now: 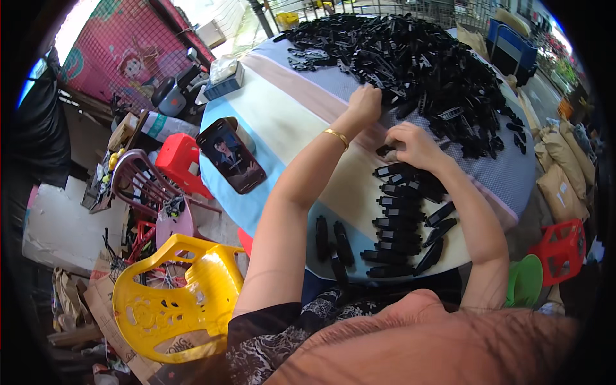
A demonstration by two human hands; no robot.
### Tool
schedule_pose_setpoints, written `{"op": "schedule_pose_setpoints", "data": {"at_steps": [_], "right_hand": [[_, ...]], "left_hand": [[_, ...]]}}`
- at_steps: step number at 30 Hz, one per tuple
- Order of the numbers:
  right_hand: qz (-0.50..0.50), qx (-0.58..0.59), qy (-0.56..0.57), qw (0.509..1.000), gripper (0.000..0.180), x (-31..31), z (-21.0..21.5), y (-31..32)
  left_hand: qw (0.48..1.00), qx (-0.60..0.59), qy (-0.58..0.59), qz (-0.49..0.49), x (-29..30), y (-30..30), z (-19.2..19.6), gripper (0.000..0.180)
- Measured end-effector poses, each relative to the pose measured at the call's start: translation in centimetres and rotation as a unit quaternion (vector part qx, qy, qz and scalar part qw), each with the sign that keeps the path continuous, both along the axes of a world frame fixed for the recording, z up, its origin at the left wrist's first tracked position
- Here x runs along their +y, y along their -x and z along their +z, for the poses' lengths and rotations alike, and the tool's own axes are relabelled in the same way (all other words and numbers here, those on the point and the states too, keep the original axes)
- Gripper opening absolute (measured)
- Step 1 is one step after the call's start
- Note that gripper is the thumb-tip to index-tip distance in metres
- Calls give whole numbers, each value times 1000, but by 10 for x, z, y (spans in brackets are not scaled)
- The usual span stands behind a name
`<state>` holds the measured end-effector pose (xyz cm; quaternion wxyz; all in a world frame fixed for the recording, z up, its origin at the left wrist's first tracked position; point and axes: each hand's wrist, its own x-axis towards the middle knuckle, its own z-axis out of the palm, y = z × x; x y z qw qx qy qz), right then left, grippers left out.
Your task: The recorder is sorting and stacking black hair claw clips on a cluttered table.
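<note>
A heap of small, long black plastic pieces (410, 58) covers the far part of the round table; their exact kind is too small to tell. At the heap's near edge is my left hand (366, 104), a gold bangle on its wrist. Its fingers are curled in, and what they hold is hidden. My right hand (414, 146) is closed with a black plastic piece (387, 151) at its fingertips. Just below it runs a column of black pieces laid side by side (396, 223). More loose pieces (439, 231) lie along its right side, and several others (333, 244) are left of it.
A phone showing a video (231, 156) leans on a round container on the striped tablecloth (289, 96). Behind it is a blue box (224, 83). Around the table are a yellow chair (186, 295), red stools (181, 160), a green bucket (525, 281) and brown sacks (561, 186).
</note>
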<state>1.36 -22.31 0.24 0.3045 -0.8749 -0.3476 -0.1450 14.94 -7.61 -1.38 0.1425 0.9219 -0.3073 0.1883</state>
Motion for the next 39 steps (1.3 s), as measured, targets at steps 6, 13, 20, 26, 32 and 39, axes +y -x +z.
{"op": "schedule_pose_setpoints", "data": {"at_steps": [6,13,20,26,32,39], "right_hand": [[-63,43,36,996,24,0,19,13],[-151,-21,63,986,37,-22,14,15],[-28,220,-302,927,37,-13,4,10],[-113,103,-14,988,24,-20,23,22],[-120,12,123,985,19,-30,31,24],[-110,20,105,988,16,-31,21,23]], "left_hand": [[945,137,296,5,17,39,25,52],[732,493,445,-151,48,79,-2,32],[960,115,196,-165,28,108,-4,23],[950,192,195,-149,34,113,4,25],[953,217,192,-86,37,121,16,23],[935,275,203,-90,33,118,14,21]]}}
